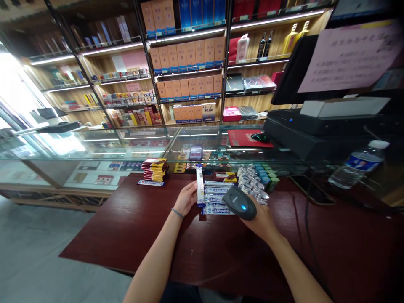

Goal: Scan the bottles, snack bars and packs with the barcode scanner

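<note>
My left hand (187, 199) pinches a narrow blue-and-white candy packet (200, 185), held upright with a barcode towards me. In my right hand (263, 221) is a black barcode scanner (240, 203) with a small blue light lit on its back. Several similar blue-and-white packets (217, 198) lie in a row on the dark wooden table, between my hands and partly behind the scanner. One more such packet (150, 183) lies apart at the left, in front of a stack of brown-and-yellow packets (154, 169).
Silver-topped tubes (251, 179) and green tubes (272, 181) stand right of the packets. A phone (311, 189), a water bottle (360, 164) and a cable (306, 227) are farther right. Behind the table runs a glass counter (142, 145) with a mouse (259, 137) on a red pad (241, 139).
</note>
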### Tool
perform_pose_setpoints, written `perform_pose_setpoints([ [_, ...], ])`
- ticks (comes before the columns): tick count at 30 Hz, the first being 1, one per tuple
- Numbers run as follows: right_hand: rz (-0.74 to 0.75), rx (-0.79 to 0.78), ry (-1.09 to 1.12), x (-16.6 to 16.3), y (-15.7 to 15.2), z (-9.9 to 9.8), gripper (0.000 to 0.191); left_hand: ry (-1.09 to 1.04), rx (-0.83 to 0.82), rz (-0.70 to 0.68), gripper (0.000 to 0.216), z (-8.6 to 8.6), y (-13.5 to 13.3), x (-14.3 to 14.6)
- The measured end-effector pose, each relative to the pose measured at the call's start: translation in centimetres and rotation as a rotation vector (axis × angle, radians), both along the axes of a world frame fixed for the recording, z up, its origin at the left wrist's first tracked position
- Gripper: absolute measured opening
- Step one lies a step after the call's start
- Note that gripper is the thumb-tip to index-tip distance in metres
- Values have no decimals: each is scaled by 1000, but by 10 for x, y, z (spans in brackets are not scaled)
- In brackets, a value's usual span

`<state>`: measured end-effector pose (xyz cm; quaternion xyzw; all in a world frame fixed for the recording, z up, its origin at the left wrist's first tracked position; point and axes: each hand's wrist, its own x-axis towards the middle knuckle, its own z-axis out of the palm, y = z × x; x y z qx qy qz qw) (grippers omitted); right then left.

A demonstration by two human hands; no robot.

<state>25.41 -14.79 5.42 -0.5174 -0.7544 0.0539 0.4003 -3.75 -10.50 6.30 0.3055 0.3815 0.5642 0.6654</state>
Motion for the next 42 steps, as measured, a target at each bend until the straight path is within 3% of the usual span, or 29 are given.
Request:
perform_pose_setpoints([
  [6,-67,62,-44,4,5,-6,42,78,34,71,49,8,0,4],
  [11,-74,63,-33,7,12,-16,44,474,267,300,40,16,3,-19],
  [14,-58,45,1,9,12,-19,48,883,509,427,25,14,-4,-53],
  [17,-47,35,-1,10,12,-20,44,1304,662,461,29,5,-19,-96],
  [21,-62,60,-22,15,16,-25,42,1757,618,362,42,-8,-37,-156],
  [24,-62,96,-32,19,21,-32,48,1953,535,269,43,-13,-43,-195],
  [31,-81,47,-14,17,15,-23,41,2085,423,120,40,-16,-33,-249],
  [36,-112,35,-20,14,9,-15,34,2116,344,83,36,-18,-26,-250],
  [42,-109,26,-27,13,10,-18,38,2126,316,64,46,-20,-30,-245],
])
